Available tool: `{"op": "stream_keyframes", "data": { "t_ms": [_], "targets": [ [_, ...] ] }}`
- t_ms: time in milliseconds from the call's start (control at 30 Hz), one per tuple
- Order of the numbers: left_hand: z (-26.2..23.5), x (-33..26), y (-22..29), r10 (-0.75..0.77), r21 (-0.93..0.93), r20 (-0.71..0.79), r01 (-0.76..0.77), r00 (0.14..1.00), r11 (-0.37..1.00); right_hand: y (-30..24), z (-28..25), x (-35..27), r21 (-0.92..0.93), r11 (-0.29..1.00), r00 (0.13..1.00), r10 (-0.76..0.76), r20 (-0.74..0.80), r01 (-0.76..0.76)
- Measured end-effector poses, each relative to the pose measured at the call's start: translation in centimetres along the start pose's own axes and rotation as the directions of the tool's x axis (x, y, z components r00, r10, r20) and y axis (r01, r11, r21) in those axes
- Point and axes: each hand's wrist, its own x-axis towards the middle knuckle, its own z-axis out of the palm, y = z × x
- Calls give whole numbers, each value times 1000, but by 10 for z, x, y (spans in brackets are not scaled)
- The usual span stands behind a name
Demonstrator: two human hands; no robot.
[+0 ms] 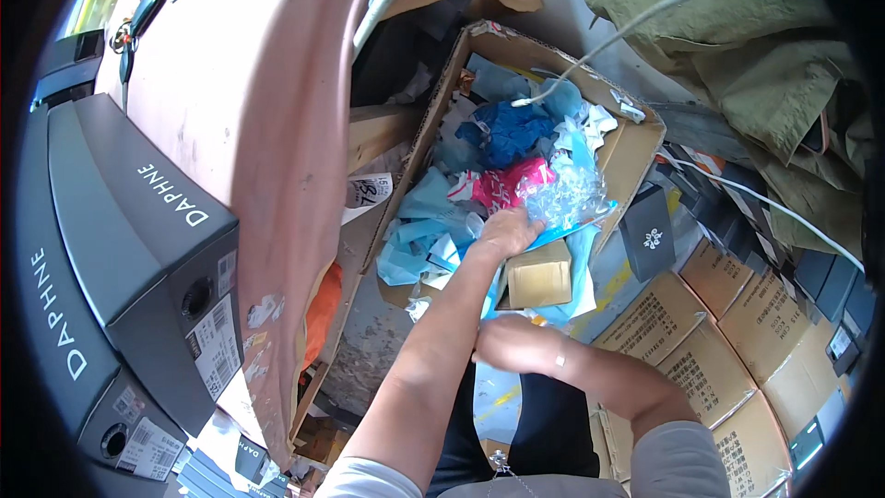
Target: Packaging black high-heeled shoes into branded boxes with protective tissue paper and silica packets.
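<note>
An open cardboard box [638, 159] is heaped with crumpled blue tissue paper [521, 132], a pink plastic bag [502, 186], clear plastic wrap [572, 192] and light blue sheets [406, 254]. My left hand [509, 232] reaches down into the heap, its fingers curled against the clear plastic; what they grip is hidden. Below it, at the box's near end, my right hand [518, 343] is curled beside my left forearm, with its fingertips out of sight. A small brown carton [539, 277] sits among the paper just above my right hand.
Dark grey shoe boxes [138, 221] are stacked at the left next to a pink cloth [263, 129]. Brown cartons [682, 350] stand at the lower right. A white cable [645, 18] hangs across the box near an olive garment [728, 55]. A black box [648, 232] lies right of the box.
</note>
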Motion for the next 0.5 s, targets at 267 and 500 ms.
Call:
{"op": "stream_keyframes", "data": {
  "t_ms": [267, 500],
  "targets": [
    [31, 14, -48, 118, -221, -21, -120, 993, 968, 119, -129, 194, 466, 885, 748, 314, -584, -8],
    [101, 20, -105, 379, 86, -602, -414, 703, 906, 204, -59, 331, 122, 927, 722, 354, -595, -354]
  ]
}}
